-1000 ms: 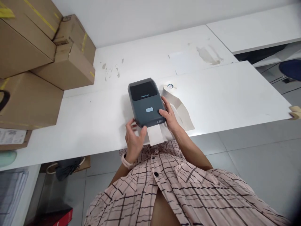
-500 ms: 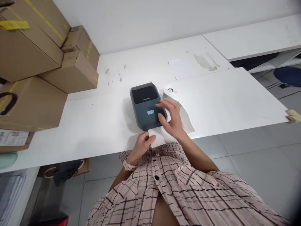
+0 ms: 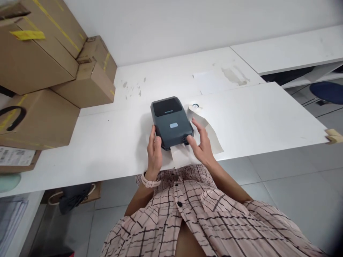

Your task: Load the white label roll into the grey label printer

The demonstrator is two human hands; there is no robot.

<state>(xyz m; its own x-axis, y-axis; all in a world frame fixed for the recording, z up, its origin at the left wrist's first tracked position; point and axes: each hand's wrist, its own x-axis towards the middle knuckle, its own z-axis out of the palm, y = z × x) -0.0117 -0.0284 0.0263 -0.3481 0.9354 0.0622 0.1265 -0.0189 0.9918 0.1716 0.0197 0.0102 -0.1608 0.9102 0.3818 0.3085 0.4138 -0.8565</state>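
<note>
A dark grey-blue printer-like device [image 3: 171,125] with a black top panel and a light button sits on the white table. White paper [image 3: 180,156] comes out from its front edge. My left hand [image 3: 154,151] rests at the device's left front side, fingers pointing forward and thumb apart. At the right front corner is my right hand [image 3: 201,144], with its thumb at the corner and its fingers spread beside the right side. A strip of label paper [image 3: 213,137] lies to the right, running from a small roll [image 3: 195,106] behind my right hand.
Cardboard boxes [image 3: 92,85] with yellow tape are stacked at the left. A sheet of white paper [image 3: 207,81] lies toward the back. A blue stool [image 3: 328,92] stands at the far right, and a tan object [image 3: 333,135] is at the table's right corner.
My left hand has let go of the paper and moved up to the device's left side. My right hand has shifted slightly right and down, to the device's right front corner.
</note>
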